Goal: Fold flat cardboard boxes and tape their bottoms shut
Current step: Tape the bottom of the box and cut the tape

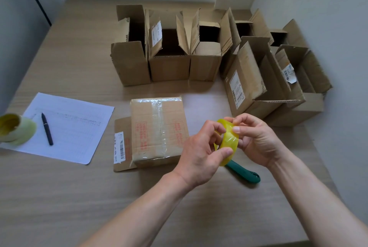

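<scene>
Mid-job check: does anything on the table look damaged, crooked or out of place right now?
Mostly tidy. The box in front sits bottom-up with wrinkled tape, and one flap juts out flat at its left. A torn label hangs off a box at right. Both hands, left and right, hold the yellow tape roll.

Head-height view, forward and down, close over the table [59,197].

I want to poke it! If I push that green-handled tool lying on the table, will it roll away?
Probably not. The green tool lies flat on the table and looks flattish, so it would likely slide. Its ridged handle probably isn't slippery. It may be a cutter, so ask first.
</scene>
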Demonstrator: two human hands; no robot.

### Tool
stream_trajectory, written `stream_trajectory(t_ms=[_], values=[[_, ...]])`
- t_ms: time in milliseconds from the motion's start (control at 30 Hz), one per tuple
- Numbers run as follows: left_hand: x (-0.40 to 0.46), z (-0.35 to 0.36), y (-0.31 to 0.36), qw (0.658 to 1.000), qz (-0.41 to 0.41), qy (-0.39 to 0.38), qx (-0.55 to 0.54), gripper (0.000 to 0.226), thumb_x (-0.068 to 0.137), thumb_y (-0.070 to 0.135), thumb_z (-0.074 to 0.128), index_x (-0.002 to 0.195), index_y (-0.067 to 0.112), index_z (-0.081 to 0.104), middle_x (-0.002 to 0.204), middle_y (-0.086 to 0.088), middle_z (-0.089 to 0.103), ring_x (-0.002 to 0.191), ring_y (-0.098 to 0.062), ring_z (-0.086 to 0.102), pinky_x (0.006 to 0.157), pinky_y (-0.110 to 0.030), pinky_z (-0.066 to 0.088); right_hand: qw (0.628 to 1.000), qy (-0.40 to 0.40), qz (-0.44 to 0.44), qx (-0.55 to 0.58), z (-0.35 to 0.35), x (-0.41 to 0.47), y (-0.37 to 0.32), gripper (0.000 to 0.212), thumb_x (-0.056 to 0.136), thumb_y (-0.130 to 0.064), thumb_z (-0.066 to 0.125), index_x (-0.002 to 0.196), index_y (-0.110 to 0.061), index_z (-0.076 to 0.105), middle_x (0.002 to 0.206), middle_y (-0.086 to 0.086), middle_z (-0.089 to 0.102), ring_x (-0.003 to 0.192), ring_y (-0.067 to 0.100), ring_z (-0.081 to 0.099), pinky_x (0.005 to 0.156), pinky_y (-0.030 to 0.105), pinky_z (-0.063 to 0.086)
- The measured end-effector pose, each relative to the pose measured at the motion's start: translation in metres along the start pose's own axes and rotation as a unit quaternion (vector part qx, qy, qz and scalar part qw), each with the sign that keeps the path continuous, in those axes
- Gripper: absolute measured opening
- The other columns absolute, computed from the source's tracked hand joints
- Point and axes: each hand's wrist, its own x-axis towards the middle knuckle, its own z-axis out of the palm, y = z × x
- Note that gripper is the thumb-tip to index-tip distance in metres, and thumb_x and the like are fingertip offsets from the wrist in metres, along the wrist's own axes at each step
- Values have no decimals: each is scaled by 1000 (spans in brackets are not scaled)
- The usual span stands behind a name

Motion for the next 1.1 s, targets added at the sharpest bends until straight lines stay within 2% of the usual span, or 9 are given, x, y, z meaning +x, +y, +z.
stream_trajectory(t_ms=[200,300,367,500,600,733,900,1000,1100], values=[[-4,4,-7,999,-30,30,7,35,79,27,72,102,32,47,77,7,57,60,-13,49,59,-36,49,998,65,-13,-12,11,0,14,18,69,4,66,83,-7,71,88,14,72,69,23,71,54,28,57],[-7,5,-10,994,-82,-21,75,43,84,29,74,115,29,45,92,7,65,66,-11,56,72,-40,52,971,117,-101,-181,10,-7,21,24,78,12,67,91,-7,69,87,14,71,66,20,66,57,30,56],[-13,-3,-12,986,-75,-16,151,50,84,41,71,125,33,42,105,12,67,72,-7,61,77,-38,54,897,98,-218,-372,0,-17,20,26,75,5,73,90,-15,71,97,2,71,61,7,57,62,20,51],[-30,-53,-35,899,57,200,386,60,78,60,61,126,25,52,134,1,58,121,-22,54,88,-39,46,617,-2,-304,-725,-18,-43,45,34,59,-11,77,87,-29,68,112,-8,64,83,9,64,60,19,49],[-42,-79,-65,856,-47,147,493,84,69,71,66,139,25,52,158,-13,29,144,-44,24,96,-54,40,571,-46,-249,-781,-35,-59,90,34,54,-5,82,79,-24,68,107,-2,68,73,24,68,47,27,51],[-43,-92,-91,851,-35,62,521,83,69,69,66,139,26,54,154,-19,35,141,-53,23,93,-59,48,551,-45,-161,-817,-53,-70,117,29,66,-23,86,91,-24,71,115,-1,69,72,27,69,43,34,52],[-38,-106,-95,864,-54,-17,501,86,77,70,58,150,32,33,163,-10,11,148,-44,-2,114,-55,29,553,63,-211,-804,-3,-37,95,70,81,-70,49,141,-33,46,142,7,50,109,28,54,76,37,54],[-39,-106,-97,884,-44,-11,465,90,79,68,62,153,32,25,164,-2,-1,149,-30,-14,120,-46,17,686,37,-180,-704,46,12,104,76,88,-66,47,153,-40,19,161,12,17,141,28,26,109,38,33],[-41,-106,-93,963,-66,97,241,91,81,47,70,154,23,22,162,4,-2,150,-10,-8,122,-30,8,795,28,-159,-584,72,43,131,64,96,-41,53,153,-34,25,157,2,28,140,14,29,104,16,23]])
